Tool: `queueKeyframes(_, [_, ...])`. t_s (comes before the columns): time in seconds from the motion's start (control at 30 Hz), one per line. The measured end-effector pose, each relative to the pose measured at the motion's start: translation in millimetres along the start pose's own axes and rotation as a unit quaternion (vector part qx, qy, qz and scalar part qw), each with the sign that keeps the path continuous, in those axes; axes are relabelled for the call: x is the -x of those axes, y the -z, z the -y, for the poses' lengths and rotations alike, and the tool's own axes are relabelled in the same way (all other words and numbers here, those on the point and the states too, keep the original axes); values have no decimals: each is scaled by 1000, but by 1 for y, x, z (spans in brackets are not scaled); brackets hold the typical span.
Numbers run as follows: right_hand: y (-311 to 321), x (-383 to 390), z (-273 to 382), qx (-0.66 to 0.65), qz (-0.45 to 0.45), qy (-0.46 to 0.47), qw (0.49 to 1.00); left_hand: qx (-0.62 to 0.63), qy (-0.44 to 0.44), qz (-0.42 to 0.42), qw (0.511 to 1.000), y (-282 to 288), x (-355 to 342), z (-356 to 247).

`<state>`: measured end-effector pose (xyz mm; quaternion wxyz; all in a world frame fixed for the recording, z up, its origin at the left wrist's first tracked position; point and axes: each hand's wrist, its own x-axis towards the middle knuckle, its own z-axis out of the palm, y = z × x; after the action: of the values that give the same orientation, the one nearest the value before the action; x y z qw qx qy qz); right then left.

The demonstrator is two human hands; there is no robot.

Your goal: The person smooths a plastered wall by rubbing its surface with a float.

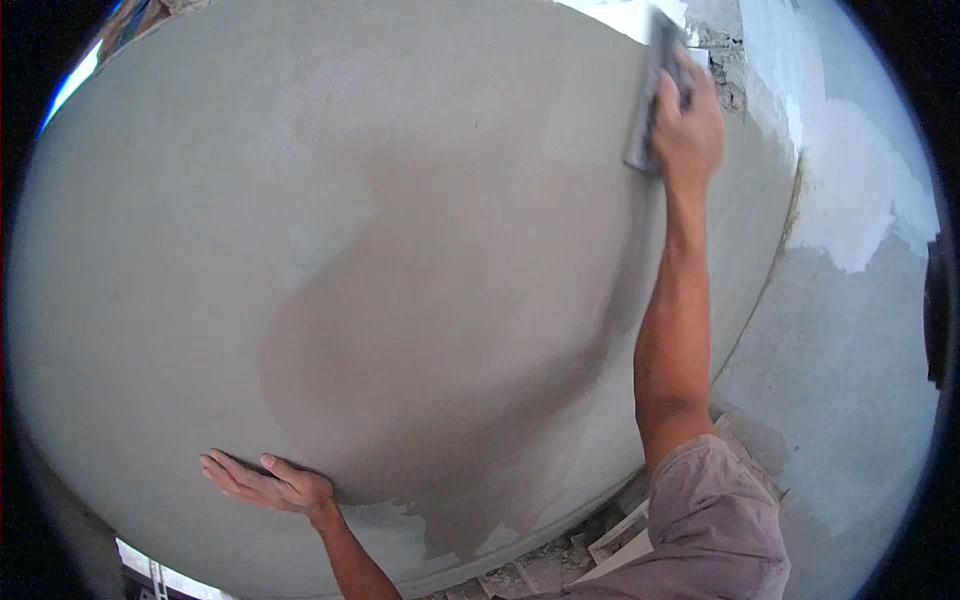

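Observation:
A broad plastered wall [170,260] fills most of the head view, grey and smooth. A darker, damp-looking patch [460,300] spreads across its middle. At the upper right, my right arm is stretched out and my right hand [692,130] grips a plastering trowel [661,55]. The trowel's long blade stands nearly upright against the wall and is slightly blurred. Lower left, my left hand [270,485] is held out with fingers extended and nothing in it. Its palm side is close to the wall; whether it touches, I cannot tell.
To the right, an adjoining grey wall [790,380] has whitish patches [850,190], meeting the plastered wall at a corner. Rough broken masonry [730,65] shows beyond the trowel. Rubble and debris [530,570] lie along the wall's foot.

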<state>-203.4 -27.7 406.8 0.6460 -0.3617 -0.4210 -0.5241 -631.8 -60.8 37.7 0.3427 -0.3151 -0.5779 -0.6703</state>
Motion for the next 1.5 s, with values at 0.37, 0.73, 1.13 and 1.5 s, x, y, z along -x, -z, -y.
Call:
queueKeyframes(0.37, [143,285,79,-92,144,-149,974,-19,16,15,1000,0,1,1])
queueKeyframes(0.73, [-1,28,99,-58,25,92,994,-9,8,16,1000,1,1,-1])
queueKeyframes(1.13, [122,249,-51,44,53,-316,946,-8,5,19,1000,0,1,-2])
queueKeyframes(1.5, [61,129,40,-53,126,36,990,-38,0,9,999,-1,3,2])
